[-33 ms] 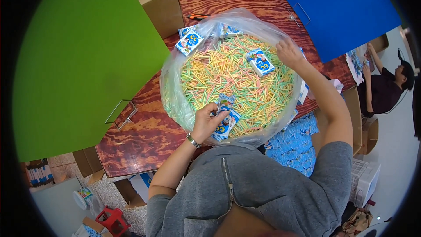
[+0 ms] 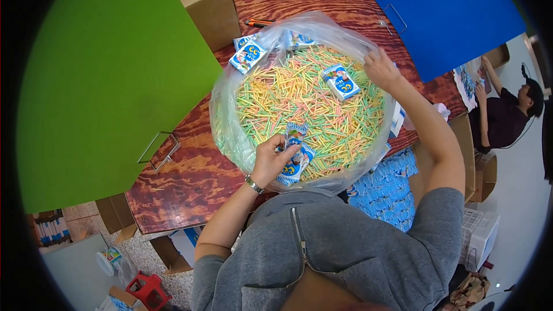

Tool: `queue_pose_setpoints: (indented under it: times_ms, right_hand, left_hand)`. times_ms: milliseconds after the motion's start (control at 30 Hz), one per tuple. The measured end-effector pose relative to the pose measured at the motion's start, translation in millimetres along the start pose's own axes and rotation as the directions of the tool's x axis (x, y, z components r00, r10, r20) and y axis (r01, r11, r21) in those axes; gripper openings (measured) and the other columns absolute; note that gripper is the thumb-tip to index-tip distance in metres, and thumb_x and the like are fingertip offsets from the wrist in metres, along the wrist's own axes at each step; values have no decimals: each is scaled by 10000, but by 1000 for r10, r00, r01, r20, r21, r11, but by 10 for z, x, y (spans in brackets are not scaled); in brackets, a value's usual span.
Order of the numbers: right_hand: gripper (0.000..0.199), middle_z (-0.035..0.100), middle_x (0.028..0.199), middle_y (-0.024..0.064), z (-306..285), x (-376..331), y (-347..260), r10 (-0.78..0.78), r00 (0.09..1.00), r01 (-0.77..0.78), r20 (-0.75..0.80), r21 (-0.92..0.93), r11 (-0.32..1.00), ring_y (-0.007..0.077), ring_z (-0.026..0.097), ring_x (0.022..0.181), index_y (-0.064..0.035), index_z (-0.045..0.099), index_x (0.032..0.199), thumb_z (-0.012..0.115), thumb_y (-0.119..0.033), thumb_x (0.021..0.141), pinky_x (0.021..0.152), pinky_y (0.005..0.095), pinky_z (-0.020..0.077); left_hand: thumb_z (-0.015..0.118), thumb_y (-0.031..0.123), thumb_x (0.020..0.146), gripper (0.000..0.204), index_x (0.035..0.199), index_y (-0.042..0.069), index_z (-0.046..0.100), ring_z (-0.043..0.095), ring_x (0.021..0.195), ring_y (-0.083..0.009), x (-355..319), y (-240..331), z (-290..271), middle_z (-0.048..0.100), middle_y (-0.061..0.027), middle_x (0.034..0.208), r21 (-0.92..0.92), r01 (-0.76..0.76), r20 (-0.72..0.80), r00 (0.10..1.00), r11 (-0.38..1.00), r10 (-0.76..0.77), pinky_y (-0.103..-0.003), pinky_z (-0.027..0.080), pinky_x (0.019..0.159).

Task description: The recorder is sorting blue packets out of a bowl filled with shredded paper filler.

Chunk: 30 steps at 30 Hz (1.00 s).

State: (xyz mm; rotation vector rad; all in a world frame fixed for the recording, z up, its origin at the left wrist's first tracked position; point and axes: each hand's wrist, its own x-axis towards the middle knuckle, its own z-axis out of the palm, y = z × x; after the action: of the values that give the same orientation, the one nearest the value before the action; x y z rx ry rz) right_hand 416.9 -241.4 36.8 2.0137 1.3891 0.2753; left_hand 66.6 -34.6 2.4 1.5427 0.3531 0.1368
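A large clear plastic bag (image 2: 224, 129) lies open on the table, full of thin pastel sticks (image 2: 288, 101) in yellow, green and pink. At its near side my left hand (image 2: 271, 161) pinches a small blue-and-white packet (image 2: 296, 131) between thumb and fingers. More such packets (image 2: 291, 174) lie just under that hand, on the sticks. My right hand (image 2: 381, 70) is closed on the bag's edge at the far right; its fingertips are partly hidden. Left of it, a puffed packet (image 2: 342, 82) rests on the sticks. Another packet (image 2: 248, 56) lies on the far-left rim.
Large green (image 2: 109, 92) and blue (image 2: 443, 17) panels with wire handles flank the red wood-grain table (image 2: 178, 193). Cardboard boxes (image 2: 210, 8) and an orange-black cutter (image 2: 257, 23) are at the back. Many blue packets (image 2: 383, 187) fill a box at near right. Another person (image 2: 507, 112) works far right.
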Motion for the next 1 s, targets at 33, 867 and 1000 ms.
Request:
queue_pose_setpoints:
  times_ms: [33, 867, 1000]
  right_hand:
    - [145, 607, 917, 61, -99, -78, 88, -23, 987, 26, -160, 16, 1000, 232, 580, 970, -98, 641, 899, 561, -215, 868, 950, 458, 420]
    - [306, 601, 669, 200, -2087, -197, -536, -332, 943, 216, -13, 783, 583, 419, 610, 668, -18, 520, 955, 495, -322, 974, 609, 532, 437]
    - [324, 620, 675, 204, -2302, -126, -543, -419, 906, 247, 64, 723, 645, 409, 632, 674, -2, 554, 911, 516, -320, 962, 610, 526, 456]
  left_hand:
    - [722, 106, 863, 141, 844, 3, 628, 579, 597, -44, 32, -70, -9, 625, -16, 786, 73, -55, -30, 998, 996, 57, -201, 491, 492]
    - [750, -9, 697, 217, 848, 27, 599, 599, 701, -277, 277, 137, -123, 602, -113, 777, 669, -430, -148, 723, 606, 675, -361, 485, 605]
    - [716, -39, 669, 256, 899, 29, 627, 603, 752, -299, 297, 213, -124, 617, -114, 810, 706, -498, -54, 671, 504, 739, -377, 487, 642]
